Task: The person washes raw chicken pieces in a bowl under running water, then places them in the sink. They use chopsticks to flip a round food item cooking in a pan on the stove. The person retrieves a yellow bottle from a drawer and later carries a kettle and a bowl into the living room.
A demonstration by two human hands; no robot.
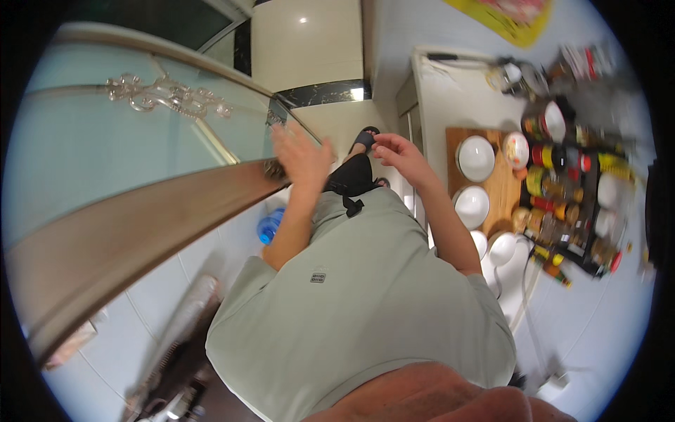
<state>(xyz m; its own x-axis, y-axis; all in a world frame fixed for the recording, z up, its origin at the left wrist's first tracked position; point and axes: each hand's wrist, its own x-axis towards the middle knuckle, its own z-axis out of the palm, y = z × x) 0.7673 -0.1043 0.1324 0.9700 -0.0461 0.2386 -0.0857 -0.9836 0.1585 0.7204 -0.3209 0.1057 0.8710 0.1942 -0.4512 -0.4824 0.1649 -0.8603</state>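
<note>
My left hand [301, 158] is raised beside the edge of a door with frosted glass panels [132, 142], its fingers apart and slightly blurred. It overlaps the metal door handle [275, 169]; whether it touches it I cannot tell. Nothing shows in that hand. My right hand [403, 158] hangs in front of my body, fingers loosely curved, with no object visible in it. To its right, white bowls [476, 158] stand on a wooden board [498, 195] on the counter.
Seasoning bottles [553, 184] crowd a dark rack behind the board. A white ladle [502, 249] lies near the bowls. A blue plastic water bottle [270, 226] stands by the tiled wall below the door. Dark marble strips [327, 93] cross the pale floor.
</note>
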